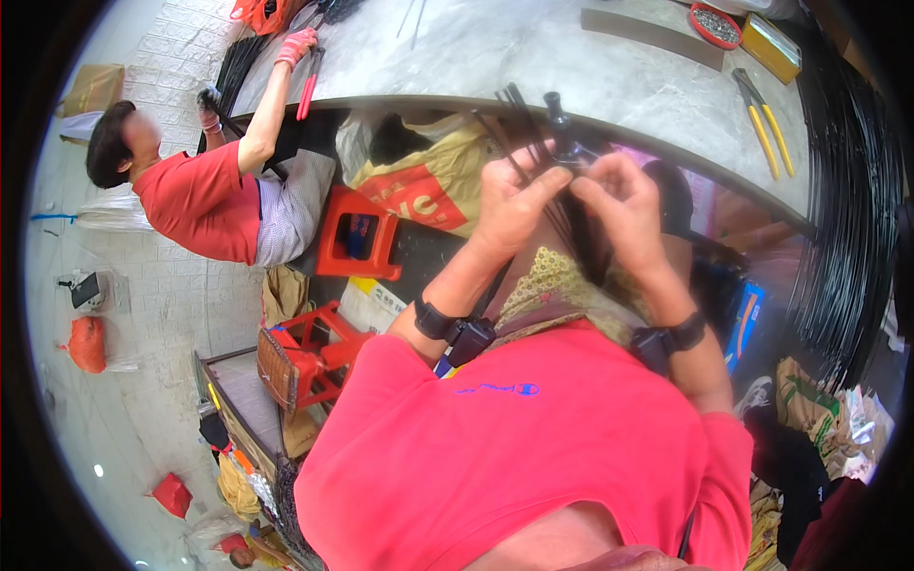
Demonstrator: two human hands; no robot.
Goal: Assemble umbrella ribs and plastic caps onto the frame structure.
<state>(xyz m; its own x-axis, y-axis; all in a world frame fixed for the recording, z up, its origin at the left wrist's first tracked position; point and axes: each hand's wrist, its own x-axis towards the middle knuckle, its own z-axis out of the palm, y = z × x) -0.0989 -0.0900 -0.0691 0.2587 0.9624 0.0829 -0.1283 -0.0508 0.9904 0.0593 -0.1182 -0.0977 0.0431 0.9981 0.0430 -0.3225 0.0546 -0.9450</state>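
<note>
My left hand is closed around several thin black rods, which stick up past my fingers and run down below them. Beside the rods stands a dark, knobbed fitting, like the hub of an umbrella frame; it shows between my two hands. My right hand is pinched close to this fitting, thumb and forefinger together. Something thin and pale or shiny shows near those fingertips, too small and blurred to name. Both hands are in front of the table edge, above my patterned apron.
The grey table carries yellow-handled pliers, a red dish of small metal pieces and a flat dark strip. Long black rods lie at right. A co-worker in red and red stools are at left.
</note>
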